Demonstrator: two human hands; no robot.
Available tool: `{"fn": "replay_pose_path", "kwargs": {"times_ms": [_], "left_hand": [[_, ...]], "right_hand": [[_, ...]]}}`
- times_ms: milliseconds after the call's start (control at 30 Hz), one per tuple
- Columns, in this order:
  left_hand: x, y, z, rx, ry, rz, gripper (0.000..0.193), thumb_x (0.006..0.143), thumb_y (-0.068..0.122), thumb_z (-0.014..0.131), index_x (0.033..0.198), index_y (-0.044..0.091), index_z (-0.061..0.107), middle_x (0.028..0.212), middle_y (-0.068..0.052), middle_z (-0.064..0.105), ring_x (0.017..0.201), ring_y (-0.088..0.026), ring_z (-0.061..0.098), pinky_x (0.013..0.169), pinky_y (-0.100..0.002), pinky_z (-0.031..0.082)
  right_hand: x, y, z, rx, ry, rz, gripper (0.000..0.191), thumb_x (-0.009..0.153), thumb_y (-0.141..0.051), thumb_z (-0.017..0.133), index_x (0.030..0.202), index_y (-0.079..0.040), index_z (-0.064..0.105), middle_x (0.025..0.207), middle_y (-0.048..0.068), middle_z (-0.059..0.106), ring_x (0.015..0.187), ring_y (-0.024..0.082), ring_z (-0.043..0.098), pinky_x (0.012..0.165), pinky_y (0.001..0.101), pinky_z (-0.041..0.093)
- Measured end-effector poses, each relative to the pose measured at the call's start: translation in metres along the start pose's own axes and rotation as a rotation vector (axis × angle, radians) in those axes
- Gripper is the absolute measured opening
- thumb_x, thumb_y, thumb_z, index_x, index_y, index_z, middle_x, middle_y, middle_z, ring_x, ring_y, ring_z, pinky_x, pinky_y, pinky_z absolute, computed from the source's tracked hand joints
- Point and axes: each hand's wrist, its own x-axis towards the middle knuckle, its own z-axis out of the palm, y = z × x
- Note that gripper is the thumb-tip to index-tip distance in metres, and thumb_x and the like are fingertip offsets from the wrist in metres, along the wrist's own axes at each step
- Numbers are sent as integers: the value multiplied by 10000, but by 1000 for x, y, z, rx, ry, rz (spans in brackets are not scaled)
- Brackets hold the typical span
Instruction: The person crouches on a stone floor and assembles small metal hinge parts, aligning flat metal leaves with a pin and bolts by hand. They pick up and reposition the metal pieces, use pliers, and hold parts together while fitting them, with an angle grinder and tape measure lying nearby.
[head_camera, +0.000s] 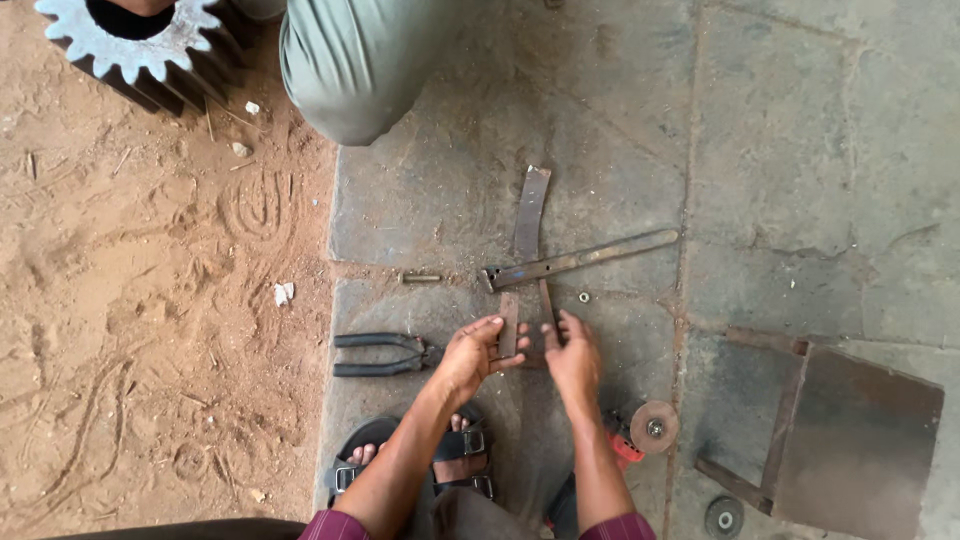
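Left hand (470, 357) pinches the flat metal strip (509, 324), right hand (573, 360) grips a thin bar (547, 302); pliers (385, 354) lie left of the strip

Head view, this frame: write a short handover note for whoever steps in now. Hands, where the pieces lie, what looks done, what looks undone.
Left hand: pinching the near end of a short flat metal strip on the stone floor.
Right hand: fingers on a thin strip beside it.
Both strips run under a long flat bar lying crosswise; a rusty strip extends beyond it.
Nearby: pliers to the left, a small nut and a bolt loose, an angle grinder by the right forearm.
Done: pieces laid out crossed. Undone: nothing looks fastened.
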Motion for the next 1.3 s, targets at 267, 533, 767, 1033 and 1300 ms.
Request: {"fn": "replay_pose_path", "kwargs": {"times_ms": [267, 533, 767, 1033, 1300], "left_hand": [[4, 9, -14, -67, -42, 64, 396, 1048, 243, 484, 1363, 19, 568, 1290, -144, 694, 1129, -258, 692, 962, -452, 580], [16, 18, -24, -177, -98, 103, 422, 1027, 201, 484, 1394, -1, 540, 1314, -151, 679, 1202, -267, 661, 1025, -473, 551], [11, 16, -17, -153, -83, 89, 384, 1040, 162, 497, 1382, 2, 566, 1264, -145, 685, 1131, -265, 677, 988, -479, 562], [19, 9, -20, -201, -76, 114, 373, 1024, 170, 500, 1359, 28, 585, 1224, -128, 708, 1094, -253, 695, 958, -462, 562], [15, 18, -18, -186, -55, 128, 352, 1011, 153, 528, 1339, 32, 574, 1247, -137, 700, 1124, -250, 694, 985, -482, 567]], "right_hand": [[-11, 36, 18, 198, -23, 75, 257, 987, -233, 697, 1165, -47, 692, 939, 117, 719, 816, 248, 668, 741, 378, 540], [-57, -34, -13, 591, -223, 112, 295, 951, -242, 671, 1151, -28, 638, 769, 35, 672, 633, 85, 645, 548, 263, 506], [1, -47, -27, 675, -82, 284, 230, 1018, -223, 654, 1093, -5, 643, 802, 40, 685, 602, 102, 625, 524, 269, 500], [-37, -65, -19, 560, -312, 174, 211, 950, -194, 661, 1096, -48, 704, 781, 32, 732, 576, 99, 660, 511, 270, 514], [-44, -82, -22, 605, -172, 131, 205, 942, -180, 677, 1073, -22, 663, 768, 45, 712, 605, 83, 670, 534, 259, 527]]}}
